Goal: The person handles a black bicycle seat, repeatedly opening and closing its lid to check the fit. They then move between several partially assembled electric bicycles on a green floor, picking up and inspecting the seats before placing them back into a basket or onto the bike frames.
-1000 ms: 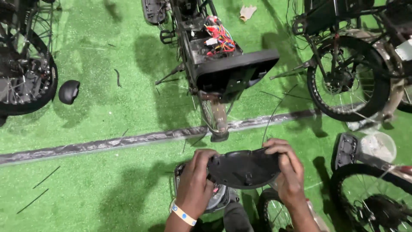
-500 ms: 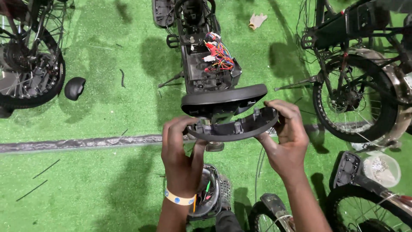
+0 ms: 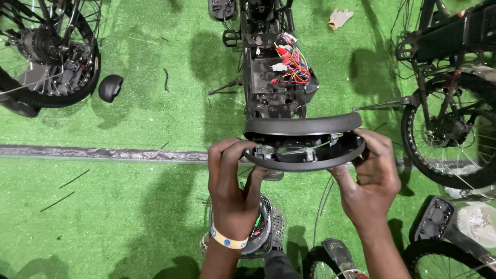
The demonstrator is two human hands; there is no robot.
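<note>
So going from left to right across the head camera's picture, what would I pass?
Spoked bicycle wheel → small black dome-shaped cover on the green turf → left hand → curved black plastic housing held in both hands → right hand → black bicycle with its spoked wheel.

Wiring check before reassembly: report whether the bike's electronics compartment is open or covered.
Open: the compartment has no cover, and its coloured wires lie exposed.
</note>
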